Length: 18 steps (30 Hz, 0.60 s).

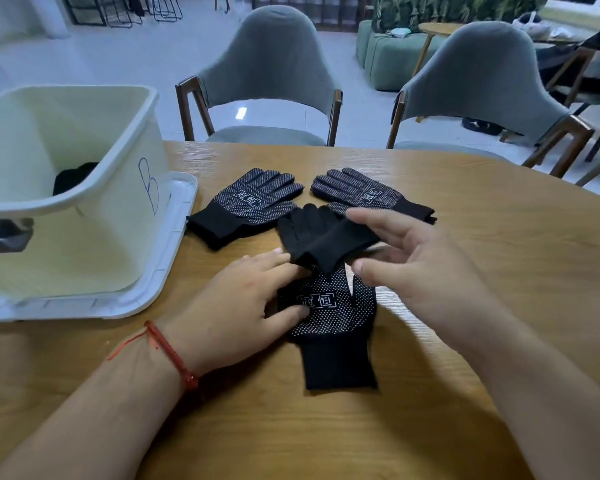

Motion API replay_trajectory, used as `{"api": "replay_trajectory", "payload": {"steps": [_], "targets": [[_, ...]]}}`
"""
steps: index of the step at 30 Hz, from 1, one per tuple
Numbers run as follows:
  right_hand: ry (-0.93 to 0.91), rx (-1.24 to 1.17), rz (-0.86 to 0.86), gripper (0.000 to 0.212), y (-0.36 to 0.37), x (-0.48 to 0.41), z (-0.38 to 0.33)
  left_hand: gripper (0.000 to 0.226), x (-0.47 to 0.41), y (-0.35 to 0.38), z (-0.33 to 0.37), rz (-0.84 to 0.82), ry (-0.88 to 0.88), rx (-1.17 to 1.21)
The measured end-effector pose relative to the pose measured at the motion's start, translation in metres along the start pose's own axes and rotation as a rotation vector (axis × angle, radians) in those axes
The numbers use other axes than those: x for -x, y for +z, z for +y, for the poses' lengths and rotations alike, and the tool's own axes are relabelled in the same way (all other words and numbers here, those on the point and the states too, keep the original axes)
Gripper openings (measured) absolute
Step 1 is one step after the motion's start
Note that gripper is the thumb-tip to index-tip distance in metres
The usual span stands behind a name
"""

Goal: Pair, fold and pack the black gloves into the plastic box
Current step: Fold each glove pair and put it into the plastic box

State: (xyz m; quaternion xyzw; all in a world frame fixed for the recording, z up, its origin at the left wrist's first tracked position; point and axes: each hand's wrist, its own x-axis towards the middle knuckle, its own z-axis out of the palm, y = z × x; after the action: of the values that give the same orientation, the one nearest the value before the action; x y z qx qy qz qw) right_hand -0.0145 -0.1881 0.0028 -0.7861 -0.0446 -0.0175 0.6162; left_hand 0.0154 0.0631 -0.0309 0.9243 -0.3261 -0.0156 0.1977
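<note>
- Dotted black glove (329,317) lay palm-up on the bench (499,244), cuff towards the person; a second glove (323,237), plain side up, was held over its fingers.
- Left hand (236,306), fingers flat, pressed the dotted black glove; right hand (420,268) pinched the second glove between thumb and fingers.
- Best practice: square cuffs and fingertips before folding.
- Writing: framed white "冠恒" on the palm; blue handwritten "B" on the plastic box (84,244).

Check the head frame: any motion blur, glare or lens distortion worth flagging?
Head view: right hand is motion-blurred, left hand and the dotted glove under it are sharp; wide-angle lens bows the table edge and plastic box walls; small glare patch on the floor behind the chair; light soft, shadows faint.
</note>
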Motion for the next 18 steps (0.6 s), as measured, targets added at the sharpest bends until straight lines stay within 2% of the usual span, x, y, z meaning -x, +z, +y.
{"api": "replay_trajectory", "payload": {"steps": [3, 6, 9, 11, 13, 18], "targets": [[-0.096, 0.312, 0.069, 0.045, -0.004, 0.008, 0.01, 0.078, 0.002, 0.001, 0.001, 0.018, -0.036, -0.004], [-0.195, 0.667, 0.152, 0.014, -0.005, 0.011, 0.015, 0.072, 0.003, 0.003, 0.001, 0.029, -0.032, -0.011], [-0.219, 0.926, 0.134, 0.025, -0.001, 0.012, 0.019, 0.068, 0.003, 0.002, 0.0, 0.048, -0.017, -0.02], [-0.305, 0.965, 0.085, 0.021, 0.002, 0.014, 0.019, 0.071, 0.004, 0.001, 0.001, 0.039, -0.013, -0.029], [-0.365, 0.915, -0.016, 0.032, 0.003, 0.013, 0.021, 0.08, 0.005, 0.002, 0.002, 0.006, -0.021, -0.056], [-0.307, 0.759, -0.027, 0.029, 0.01, 0.012, 0.014, 0.084, 0.005, 0.006, 0.003, -0.019, -0.039, -0.087]]}}
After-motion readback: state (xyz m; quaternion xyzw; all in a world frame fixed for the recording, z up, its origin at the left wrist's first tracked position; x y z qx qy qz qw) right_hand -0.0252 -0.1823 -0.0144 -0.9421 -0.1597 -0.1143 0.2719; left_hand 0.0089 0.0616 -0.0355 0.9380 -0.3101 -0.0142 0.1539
